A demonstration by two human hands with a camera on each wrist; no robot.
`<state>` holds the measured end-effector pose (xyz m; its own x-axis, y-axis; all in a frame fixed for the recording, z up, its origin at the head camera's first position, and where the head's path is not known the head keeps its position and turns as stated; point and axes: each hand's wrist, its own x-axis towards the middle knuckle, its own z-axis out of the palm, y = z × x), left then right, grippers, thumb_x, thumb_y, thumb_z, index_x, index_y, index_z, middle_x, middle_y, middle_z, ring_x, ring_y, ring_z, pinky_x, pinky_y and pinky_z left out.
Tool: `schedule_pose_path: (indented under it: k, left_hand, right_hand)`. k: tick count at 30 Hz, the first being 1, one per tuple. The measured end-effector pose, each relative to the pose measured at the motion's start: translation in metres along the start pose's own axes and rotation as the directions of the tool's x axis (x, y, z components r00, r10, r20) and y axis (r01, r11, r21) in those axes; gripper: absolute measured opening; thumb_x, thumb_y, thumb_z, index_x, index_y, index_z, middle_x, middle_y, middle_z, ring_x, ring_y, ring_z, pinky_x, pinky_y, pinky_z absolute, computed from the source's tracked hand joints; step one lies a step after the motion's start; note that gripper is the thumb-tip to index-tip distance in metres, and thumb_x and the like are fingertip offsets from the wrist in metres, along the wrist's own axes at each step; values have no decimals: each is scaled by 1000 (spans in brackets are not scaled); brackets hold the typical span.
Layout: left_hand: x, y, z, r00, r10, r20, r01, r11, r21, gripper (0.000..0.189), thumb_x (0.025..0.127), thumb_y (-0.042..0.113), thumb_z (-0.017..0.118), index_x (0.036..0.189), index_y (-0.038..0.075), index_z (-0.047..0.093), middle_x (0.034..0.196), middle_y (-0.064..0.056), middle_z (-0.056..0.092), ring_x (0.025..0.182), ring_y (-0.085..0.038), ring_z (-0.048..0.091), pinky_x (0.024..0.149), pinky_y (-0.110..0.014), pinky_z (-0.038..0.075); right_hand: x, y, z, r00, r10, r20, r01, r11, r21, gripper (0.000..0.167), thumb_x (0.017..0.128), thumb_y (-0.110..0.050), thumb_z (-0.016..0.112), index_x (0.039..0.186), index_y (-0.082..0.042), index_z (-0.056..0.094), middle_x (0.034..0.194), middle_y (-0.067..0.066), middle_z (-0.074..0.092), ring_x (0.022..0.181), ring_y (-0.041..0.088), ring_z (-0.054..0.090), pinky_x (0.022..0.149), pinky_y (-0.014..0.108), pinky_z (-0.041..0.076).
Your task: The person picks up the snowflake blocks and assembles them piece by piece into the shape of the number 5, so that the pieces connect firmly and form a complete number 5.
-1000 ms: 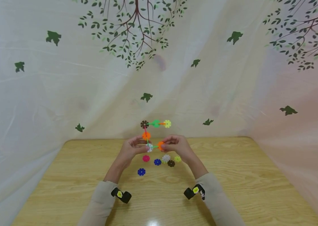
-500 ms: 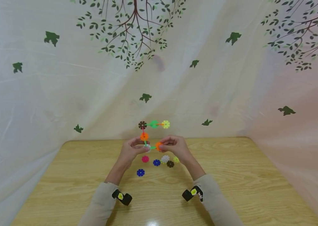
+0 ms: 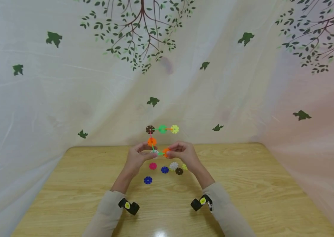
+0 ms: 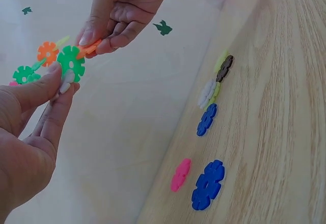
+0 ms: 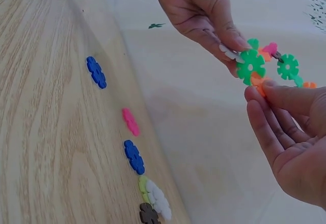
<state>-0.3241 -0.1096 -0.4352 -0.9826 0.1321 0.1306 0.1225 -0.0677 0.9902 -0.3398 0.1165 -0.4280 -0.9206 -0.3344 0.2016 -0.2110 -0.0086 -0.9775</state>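
Both hands hold a chain of slotted snowflake discs up above the far part of the table. My left hand (image 3: 136, 159) pinches a white disc (image 4: 66, 81) between thumb and fingers. My right hand (image 3: 185, 154) pinches an orange disc (image 4: 88, 49) at the chain's near end. A green disc (image 5: 251, 66) links the white and orange ones, slots pushed together. From the white disc the chain runs up through another orange disc (image 3: 152, 142) to a brown disc (image 3: 150, 129), then right through a green disc (image 3: 162, 129) to a yellow disc (image 3: 174, 129). Fingers partly hide the white disc.
Loose discs lie on the wooden table (image 3: 244, 197) below the hands: a pink disc (image 3: 153, 166), two blue ones including the nearest blue disc (image 3: 148, 180), a white disc (image 3: 174, 166), a brown disc (image 3: 179, 171) and yellow ones. A printed cloth (image 3: 110, 98) hangs behind.
The held chain has shifted slightly left in the head view. The white disc at my left thumb has tilted and shows less of its face. Both hands keep their grip.
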Motion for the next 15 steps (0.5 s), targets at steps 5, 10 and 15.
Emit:
schedule_pose_path:
  k: [5,10,15]
  left_hand:
    - [0,1,-2,1000,3,11,-3,1000,-17,45,86,1,79,128,-4,63,116,-17,70,92,-18,75,90,-40,62]
    - [-1,1,-3,1000,-5,5,5,999,-34,41,86,0,78,125,0,65,116,-17,70,93,-18,75,91,-42,61]
    - [0,2,-3,1000,2,15,-1,1000,-24,46,87,0,78,130,-2,62,119,-19,69,95,-17,75,89,-39,62]
  right_hand:
    - [1,-1,-1,999,12,33,-13,999,36,24,93,5,69,113,16,62,85,-3,76,78,10,74,78,31,63]
    - [0,-1,-1,998,27,59,-29,999,38,26,94,3,69,114,15,61,87,-2,75,79,11,74,80,33,64]
    - [2,-2,-4,996,36,82,-36,999,-6,26,95,-2,69,116,12,62,88,-3,75,81,12,74,85,42,63]
